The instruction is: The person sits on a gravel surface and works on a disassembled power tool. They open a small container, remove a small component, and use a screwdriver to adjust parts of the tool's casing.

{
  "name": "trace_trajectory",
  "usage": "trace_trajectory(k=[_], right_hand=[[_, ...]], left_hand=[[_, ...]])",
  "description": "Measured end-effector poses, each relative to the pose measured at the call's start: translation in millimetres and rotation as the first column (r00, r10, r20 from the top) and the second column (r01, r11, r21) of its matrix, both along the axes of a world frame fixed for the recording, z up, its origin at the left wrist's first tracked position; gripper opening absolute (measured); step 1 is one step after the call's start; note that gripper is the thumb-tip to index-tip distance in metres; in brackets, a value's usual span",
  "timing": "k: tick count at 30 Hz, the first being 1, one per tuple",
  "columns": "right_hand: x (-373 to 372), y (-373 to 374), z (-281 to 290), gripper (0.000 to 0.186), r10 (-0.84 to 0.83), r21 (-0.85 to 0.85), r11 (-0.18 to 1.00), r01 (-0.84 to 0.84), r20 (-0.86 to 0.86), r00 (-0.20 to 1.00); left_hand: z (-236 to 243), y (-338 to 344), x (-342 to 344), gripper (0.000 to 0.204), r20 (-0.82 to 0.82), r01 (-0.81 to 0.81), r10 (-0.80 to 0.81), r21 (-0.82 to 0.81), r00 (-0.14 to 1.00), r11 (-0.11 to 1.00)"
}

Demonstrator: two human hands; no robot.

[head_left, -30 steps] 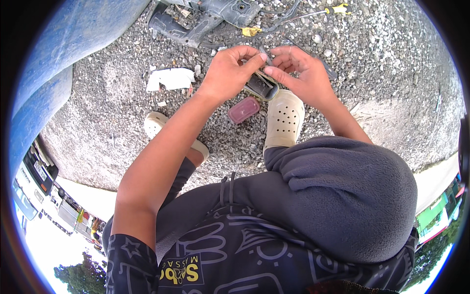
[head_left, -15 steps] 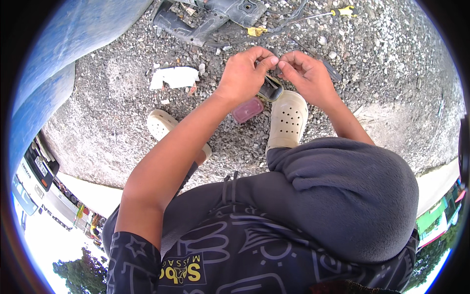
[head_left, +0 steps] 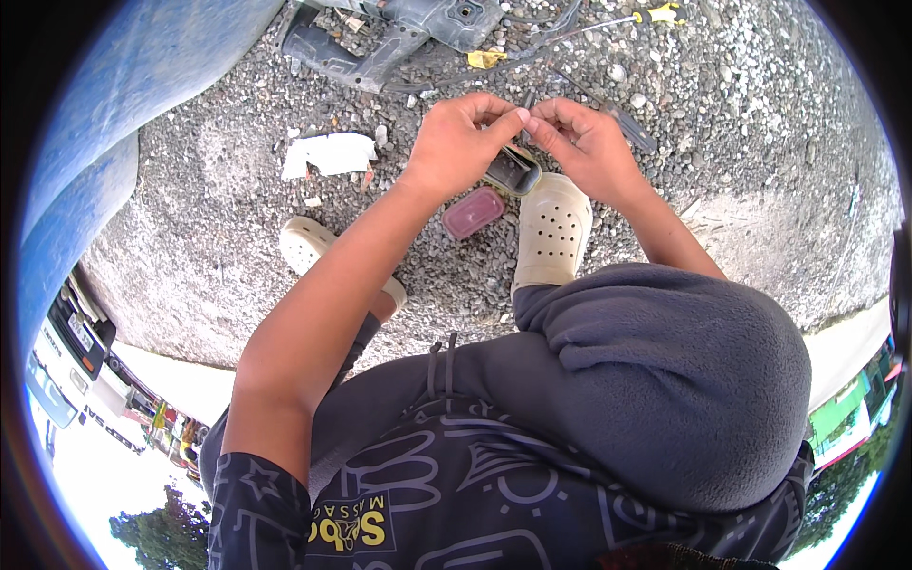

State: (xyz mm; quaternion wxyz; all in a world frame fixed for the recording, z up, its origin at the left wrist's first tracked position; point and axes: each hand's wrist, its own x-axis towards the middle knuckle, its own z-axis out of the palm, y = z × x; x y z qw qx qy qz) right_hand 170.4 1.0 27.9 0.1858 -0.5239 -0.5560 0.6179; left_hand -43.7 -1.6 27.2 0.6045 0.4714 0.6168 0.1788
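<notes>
My left hand and my right hand meet over the gravel, thumbs and fingers pinched together. A small dark piece juts up between the fingertips; its kind is too small to make out, and the fingers hide part of it. Just below the hands sits a small open container with a dark inside, partly covered by my left hand. Beside it on the stones lies a dull pink, rounded rectangular lid or tray. A dark-handled slim tool rests by my right hand.
A grey power tool with a cable lies at the far side, near a yellow piece. A yellow-handled screwdriver is farther right. White crumpled material lies to the left. My beige clog stands close to the container.
The view has shifted slightly, so the ground things sit a little farther left. Both hands stay together, and more of the dark piece shows above the fingertips.
</notes>
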Motion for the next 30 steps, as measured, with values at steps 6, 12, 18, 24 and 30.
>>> trace_trajectory(k=[6,12,18,24,30], right_hand=[[1,2,-6,0.024,-0.059,-0.029,0.998,0.058,-0.020,0.998],[2,6,-1,0.024,-0.001,0.032,0.999,-0.001,0.049,0.999],[0,7,-2,0.025,-0.062,-0.100,0.993,0.059,-0.024,0.998],[4,8,-8,0.025,-0.069,-0.139,0.989,0.055,-0.093,0.993],[0,5,-13,0.017,-0.181,-0.177,0.971,0.158,-0.123,0.976]], left_hand=[[-4,2,2,0.040,0.029,-0.039,0.039,0.024,0.999,0.999],[5,7,5,0.035,0.021,-0.028,0.028,-0.005,0.999,1.000],[4,9,1,0.032,0.107,-0.052,0.058,-0.061,0.993,0.997],[-3,7,2,0.031,0.113,-0.068,0.075,-0.065,0.991,0.996],[-3,6,8,0.031,-0.015,-0.087,0.087,0.012,0.996,0.996]])
